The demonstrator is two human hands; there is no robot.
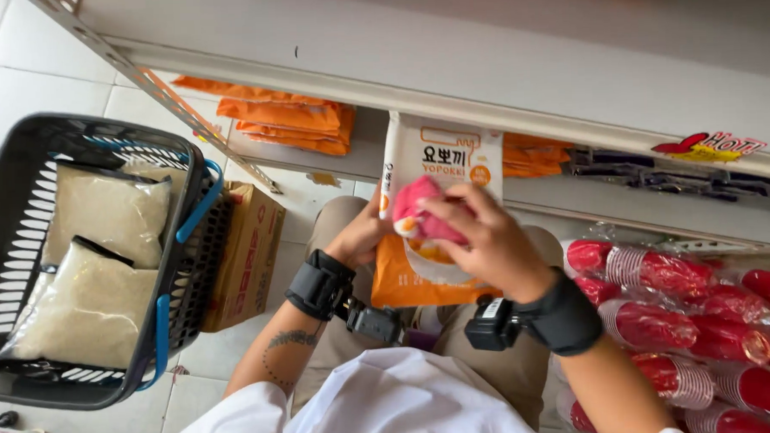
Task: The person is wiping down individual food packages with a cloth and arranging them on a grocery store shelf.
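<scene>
1. The landmark is the white-and-orange food pouch (431,198), held upright in front of the lower shelf edge (449,107), its long axis running from the person's lap up toward that edge.
2. The left hand (360,234) sits at the pouch's left edge, about halfway along its length. The fingers are mostly hidden behind the pouch, so it looks clamped on the pouch edge, but I cannot tell how tightly.
3. The right hand (480,239) lies over the pouch's front face, right of its centre line, with fingers curled together around a pink cloth (423,211).
4. The pink cloth is pressed against the pouch's front, just below the printed upper panel, and touches the pouch.
5. Relation that matters: the cloth lies to the upper left of the right palm, on the pouch's face, and the right hand is the nearer one to it; the left hand is just beside it at the pouch's edge.
6. Left of the pouch, well apart, a black basket (187,176) holds clear bags of pale grain (89,295).
7. Right of the pouch, sleeves of stacked red cups (687,308) lie near the right forearm.
8. Beyond the pouch, flat orange packets (292,117) lie on the shelf.
</scene>
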